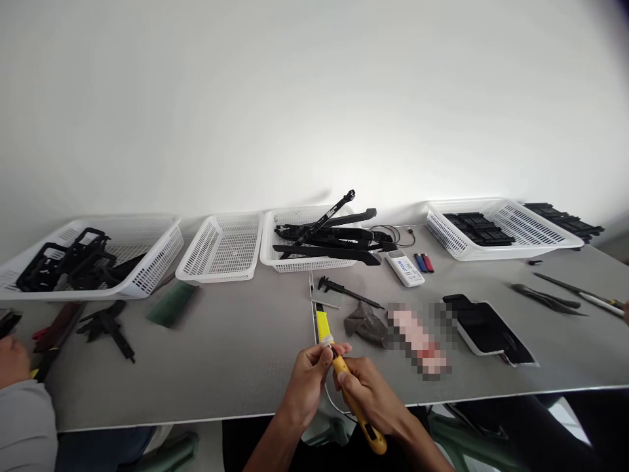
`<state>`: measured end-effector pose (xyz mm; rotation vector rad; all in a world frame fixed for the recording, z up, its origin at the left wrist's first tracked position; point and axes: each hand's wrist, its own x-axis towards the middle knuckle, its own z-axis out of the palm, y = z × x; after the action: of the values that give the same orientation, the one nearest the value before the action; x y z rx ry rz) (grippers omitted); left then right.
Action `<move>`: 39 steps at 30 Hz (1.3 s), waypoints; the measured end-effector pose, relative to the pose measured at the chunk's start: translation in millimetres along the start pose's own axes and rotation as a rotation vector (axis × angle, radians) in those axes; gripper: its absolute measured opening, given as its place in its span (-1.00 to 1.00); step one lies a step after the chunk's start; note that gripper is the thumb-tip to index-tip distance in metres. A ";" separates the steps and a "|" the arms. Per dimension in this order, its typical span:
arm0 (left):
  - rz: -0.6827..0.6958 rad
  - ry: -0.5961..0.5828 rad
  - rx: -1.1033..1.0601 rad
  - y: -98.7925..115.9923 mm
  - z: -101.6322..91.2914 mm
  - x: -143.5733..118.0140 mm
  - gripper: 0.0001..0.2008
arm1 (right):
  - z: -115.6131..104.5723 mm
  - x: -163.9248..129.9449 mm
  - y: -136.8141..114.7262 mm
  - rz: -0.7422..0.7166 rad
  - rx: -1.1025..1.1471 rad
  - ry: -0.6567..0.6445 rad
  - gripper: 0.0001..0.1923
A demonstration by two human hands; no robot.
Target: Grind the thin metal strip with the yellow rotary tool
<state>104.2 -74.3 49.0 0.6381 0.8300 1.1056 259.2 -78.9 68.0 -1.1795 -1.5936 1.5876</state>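
A grey table [236, 367] runs along a bare white wall, with white baskets [223, 248] lined up at the back. I have a yellow knife [344, 373] in both hands at the near edge, just in front of me. My right hand [373, 396] is clenched round the handle, whose butt sticks out below my palm. My left hand [307, 380] pinches the front end, where the long blade [313, 308] leaves the body and points away from me over the table. I judge the step to be working the blade or its slider. To do it well I keep the left fingertips on the yellow sides, off the edge, hold the handle firm, and aim the tip at bare table. The caliper [344, 290] and a dark grey scrap [366, 322] lie just beyond the blade. Another person's hand [12, 360] rests well apart at far left.
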 end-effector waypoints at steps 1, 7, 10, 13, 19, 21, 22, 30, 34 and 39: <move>-0.014 -0.017 -0.015 -1.6 -1.1 -0.9 -0.39 | -0.2 1.6 1.0 -0.009 0.024 0.013 -0.34; -0.021 -0.065 -0.061 -4.9 -12.4 -3.4 -0.32 | -2.0 3.7 2.7 -0.054 0.182 0.054 -0.39; -0.053 -0.058 -0.005 -2.4 -25.7 -2.1 -0.30 | -4.1 4.0 5.6 -0.041 0.196 0.094 -0.41; -0.099 -0.015 0.069 -2.0 -42.2 -3.0 -0.29 | -8.9 10.2 17.5 0.000 0.053 0.231 -0.46; -0.181 0.147 0.314 -20.2 -76.3 -7.1 -0.11 | -20.8 28.8 56.2 0.316 -0.611 0.439 -0.45; -0.142 0.187 0.402 -29.4 -82.0 -9.3 -0.11 | -20.9 31.3 63.8 0.307 -0.685 0.414 -0.28; -0.118 0.195 0.449 -33.7 -82.9 -10.5 -0.14 | -20.2 31.8 66.3 0.289 -0.697 0.400 -0.24; 0.273 0.171 1.093 -47.4 -61.8 6.1 -0.42 | -16.5 24.7 83.2 0.016 -0.493 0.457 -0.36; 0.302 0.059 1.334 -56.7 -54.8 22.8 -0.49 | -19.2 16.0 90.5 -0.031 -0.413 0.535 -0.47; 0.427 -0.063 1.367 -88.1 -60.8 13.5 -0.57 | -32.4 11.1 95.0 0.078 -0.532 0.608 -0.41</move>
<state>101.1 -88.2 -57.9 2.0391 1.3950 0.7397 300.0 -64.5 -23.3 -1.8038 -1.5847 0.7214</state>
